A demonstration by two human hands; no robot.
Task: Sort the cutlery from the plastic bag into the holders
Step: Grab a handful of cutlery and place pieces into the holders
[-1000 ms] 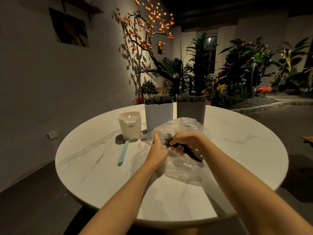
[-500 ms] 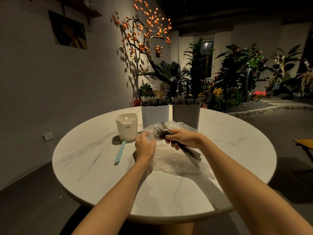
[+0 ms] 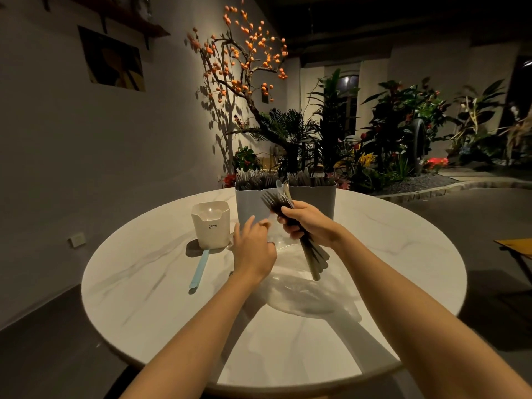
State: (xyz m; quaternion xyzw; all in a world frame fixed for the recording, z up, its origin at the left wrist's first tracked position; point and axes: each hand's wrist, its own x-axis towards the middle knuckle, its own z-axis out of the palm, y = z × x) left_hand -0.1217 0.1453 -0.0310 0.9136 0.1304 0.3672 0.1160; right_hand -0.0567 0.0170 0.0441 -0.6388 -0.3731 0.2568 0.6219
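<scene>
Bag: the crumpled clear plastic bag [image 3: 305, 295] is seen flattened on the round white marble table [image 3: 149, 283], nearest.
Left hand [image 3: 253, 249]: fingers loosely spread, nothing held, just beyond the bag.
Right hand [image 3: 309, 224]: closed round a bundle of dark forks and knives [image 3: 312, 254], above the bag.
Holders: two tall grey square holders [image 3: 249, 205], already stocked, stand behind the bag.
Advice: the bundle should be separated by type before lowering.

Right hand [image 3: 309, 223] grips bundle of dark forks [image 3: 312, 254] above flattened plastic bag [image 3: 305, 298]; left hand [image 3: 253, 247] beside, fingers loose. Two holders [image 3: 250, 205] behind, on round table [image 3: 144, 283].
</scene>
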